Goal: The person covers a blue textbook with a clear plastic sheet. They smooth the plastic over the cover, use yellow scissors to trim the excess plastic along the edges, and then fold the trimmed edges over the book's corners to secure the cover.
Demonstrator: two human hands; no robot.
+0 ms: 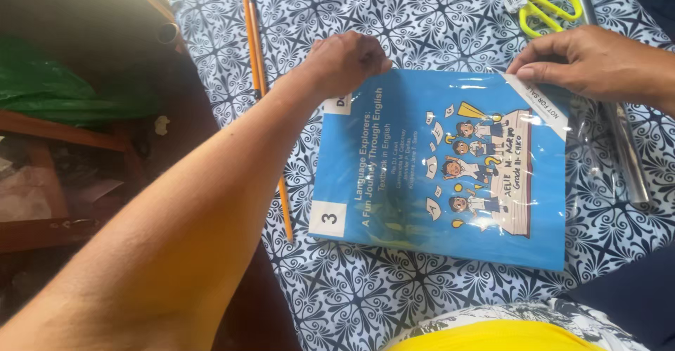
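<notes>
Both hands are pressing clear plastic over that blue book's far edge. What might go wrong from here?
The clear plastic cover looks loose and wrinkled past the blue book on the right, so creases or trapped air could stay under it. The left hand and right hand pin only the far corners, so the near edge could slide on the patterned tablecloth. The pencils lie partly under the left forearm and might get nudged.

The left hand hides the book's far corner; the scissors and roll are cut off by the top edge.
</notes>
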